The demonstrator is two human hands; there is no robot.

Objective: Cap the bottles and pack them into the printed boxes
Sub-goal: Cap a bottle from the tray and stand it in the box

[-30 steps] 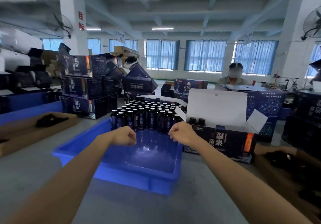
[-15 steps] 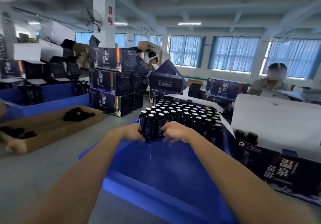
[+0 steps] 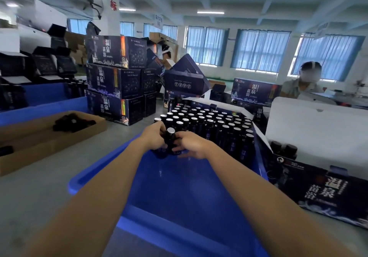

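Several dark bottles with silver foil tops [image 3: 209, 125] stand packed in the far half of a blue plastic tub [image 3: 83, 179]. My left hand [image 3: 153, 139] and my right hand [image 3: 189, 144] both grip a small cluster of these bottles [image 3: 170, 137] at the near edge of the group. An open printed box [image 3: 322, 189] with a raised white flap stands to the right of the tub, with two black-capped bottles [image 3: 283, 149] inside it.
A cardboard tray [image 3: 39, 143] with a pile of black caps [image 3: 71, 122] lies on the grey table at left. Stacked printed boxes [image 3: 115, 81] stand behind it. A blue bin [image 3: 39, 95] is at far left. A person [image 3: 304, 83] sits at back right.
My hands moved forward from the tub's empty near half to the bottles and took hold of a cluster at the front. The view came closer and turned left.
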